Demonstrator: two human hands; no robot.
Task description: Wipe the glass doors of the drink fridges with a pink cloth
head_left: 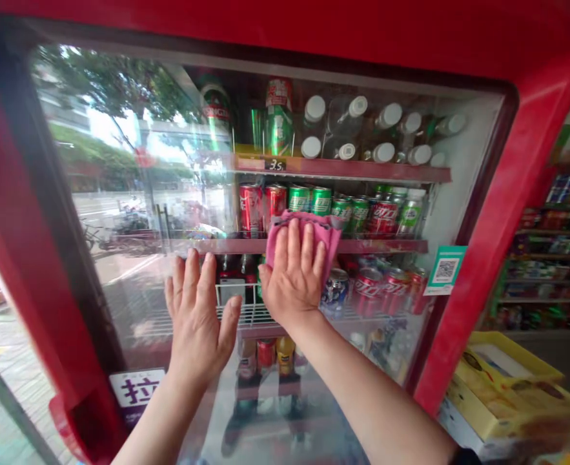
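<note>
The glass door (134,284) of a red drinks refrigerator fills most of the view, with street reflections across it. My left hand (197,316) rests flat on the glass, palm forward and fingers apart, holding nothing. My right hand (292,274) presses a pink cloth (316,231) against the glass just to the right, and the cloth bunches under and above its fingers. Behind the glass, red and green drink cans (323,206) and capped plastic bottles (381,129) stand on shelves.
The red door frame (500,219) surrounds the glass, with a QR code sticker (444,271) at its right and a purple-and-white pull sign (136,394) at lower left. Yellow boxes (507,394) sit at lower right, before stocked shop shelves (546,258).
</note>
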